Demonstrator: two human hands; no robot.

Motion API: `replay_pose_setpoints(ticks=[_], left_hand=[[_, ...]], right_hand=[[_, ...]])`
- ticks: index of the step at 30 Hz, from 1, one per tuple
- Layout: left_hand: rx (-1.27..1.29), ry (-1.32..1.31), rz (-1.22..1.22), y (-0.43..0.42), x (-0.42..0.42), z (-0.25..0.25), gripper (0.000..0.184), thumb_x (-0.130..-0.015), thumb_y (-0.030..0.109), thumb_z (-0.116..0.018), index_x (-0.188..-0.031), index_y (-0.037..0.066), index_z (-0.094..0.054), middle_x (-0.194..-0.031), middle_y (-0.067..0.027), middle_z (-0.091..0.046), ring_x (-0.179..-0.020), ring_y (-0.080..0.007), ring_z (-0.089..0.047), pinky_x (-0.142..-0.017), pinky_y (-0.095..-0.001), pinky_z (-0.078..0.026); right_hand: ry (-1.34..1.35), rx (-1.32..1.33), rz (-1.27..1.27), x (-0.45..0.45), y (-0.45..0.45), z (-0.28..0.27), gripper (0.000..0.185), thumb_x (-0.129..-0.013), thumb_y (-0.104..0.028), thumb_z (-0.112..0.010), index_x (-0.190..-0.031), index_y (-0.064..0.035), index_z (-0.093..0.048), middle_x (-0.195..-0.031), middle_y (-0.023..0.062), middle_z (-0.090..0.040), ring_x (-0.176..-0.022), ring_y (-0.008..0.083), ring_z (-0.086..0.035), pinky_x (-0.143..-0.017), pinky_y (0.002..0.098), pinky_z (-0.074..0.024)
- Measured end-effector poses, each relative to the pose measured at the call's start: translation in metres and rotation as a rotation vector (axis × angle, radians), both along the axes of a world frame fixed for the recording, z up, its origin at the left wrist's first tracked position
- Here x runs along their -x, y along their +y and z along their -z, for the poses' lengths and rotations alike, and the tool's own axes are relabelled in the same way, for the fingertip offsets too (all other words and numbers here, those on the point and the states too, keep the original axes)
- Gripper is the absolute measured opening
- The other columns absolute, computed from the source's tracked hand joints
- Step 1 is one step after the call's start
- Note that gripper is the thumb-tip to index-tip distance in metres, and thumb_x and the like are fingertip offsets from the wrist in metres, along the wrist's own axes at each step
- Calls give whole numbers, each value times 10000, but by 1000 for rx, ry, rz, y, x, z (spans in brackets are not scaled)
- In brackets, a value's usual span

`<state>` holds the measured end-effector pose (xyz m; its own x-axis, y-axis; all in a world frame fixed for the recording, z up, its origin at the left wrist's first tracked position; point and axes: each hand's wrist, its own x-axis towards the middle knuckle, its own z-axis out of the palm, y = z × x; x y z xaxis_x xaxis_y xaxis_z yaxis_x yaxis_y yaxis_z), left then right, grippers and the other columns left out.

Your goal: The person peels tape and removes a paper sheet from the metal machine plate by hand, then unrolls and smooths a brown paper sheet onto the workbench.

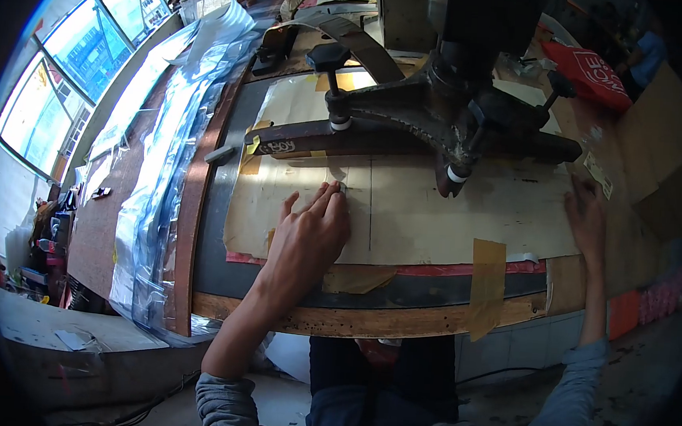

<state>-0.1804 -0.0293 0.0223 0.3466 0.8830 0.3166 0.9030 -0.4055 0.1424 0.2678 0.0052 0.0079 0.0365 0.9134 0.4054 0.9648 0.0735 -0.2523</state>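
My left hand (309, 230) rests on the pale sheet (449, 227), its fingers stretched forward and the fingertips touching the surface near a dark drawn line. A small thin piece may lie under the fingertips; I cannot make it out. My right hand (588, 220) is at the sheet's right edge, thumb and fingers apart, beside a small printed label (598, 176). Above the sheet stands a dark metal press head (441, 102) with a long bar (361, 142) and black adjusting knobs (328, 57). The bar lies just beyond my left fingertips.
Clear plastic sheets (158, 202) cover the brown board on the left. Yellow-brown tape (487, 288) hangs over the wooden front edge (381, 318). A small grey block (219, 155) lies left of the sheet. A red bag (588, 72) and cardboard (665, 147) are at right; a person (649, 60) is behind.
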Motion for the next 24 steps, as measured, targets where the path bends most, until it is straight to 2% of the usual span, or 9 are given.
replay_pose_setpoints(ticks=[13, 15, 16, 19, 20, 24], left_hand=[[-73, -22, 15, 3, 7, 5, 148, -863, 103, -588, -1007, 75, -599, -1141, -94, -652, -1061, -224, -625, -1034, -487, -352], [-84, -15, 66, 2, 12, 1, 150, -863, 122, -594, -1007, 81, -603, -1144, -82, -653, -1050, -219, -630, -1051, -480, -332], [-67, 3, 77, 1, 16, -1, 180, -877, 166, -590, -1036, 83, -606, -1178, -85, -637, -1074, -216, -616, -1066, -470, -316], [120, 38, 15, -19, 19, -14, 435, -896, 285, -580, -1292, 118, -519, -1392, -105, -465, -1290, -249, -434, -1103, -461, -264], [119, -8, -1, -30, 17, -13, 470, -893, 295, -581, -1323, 126, -490, -1417, -104, -431, -1312, -257, -402, -1113, -459, -247], [96, -90, -13, -70, 14, -2, 592, -885, 351, -586, -1404, 139, -397, -1490, -106, -318, -1371, -271, -311, -1133, -459, -206]], right_hand=[[-65, -65, 26, 0, -2, 4, 400, -867, -181, -576, -1222, 3, -575, -1082, 214, -537, -1025, 368, -545, -924, 397, -415], [-14, -60, 22, 4, -4, 2, 393, -859, -202, -588, -1203, -13, -591, -1092, 219, -559, -1008, 380, -558, -918, 427, -419], [8, -60, 20, 4, -5, 0, 389, -855, -212, -594, -1194, -21, -600, -1097, 222, -571, -999, 386, -564, -916, 441, -421], [-38, -171, -40, -5, -5, 7, 365, -860, -202, -590, -1173, -16, -610, -1133, 225, -585, -1035, 384, -563, -912, 431, -430], [-73, -222, -40, -6, -7, 8, 350, -868, -198, -587, -1165, -16, -616, -1209, 222, -569, -1104, 372, -550, -955, 412, -414], [172, -166, -6, 19, -48, -6, 334, -882, -205, -583, -1170, -40, -622, -1259, 188, -556, -1172, 349, -521, -1019, 419, -366]])
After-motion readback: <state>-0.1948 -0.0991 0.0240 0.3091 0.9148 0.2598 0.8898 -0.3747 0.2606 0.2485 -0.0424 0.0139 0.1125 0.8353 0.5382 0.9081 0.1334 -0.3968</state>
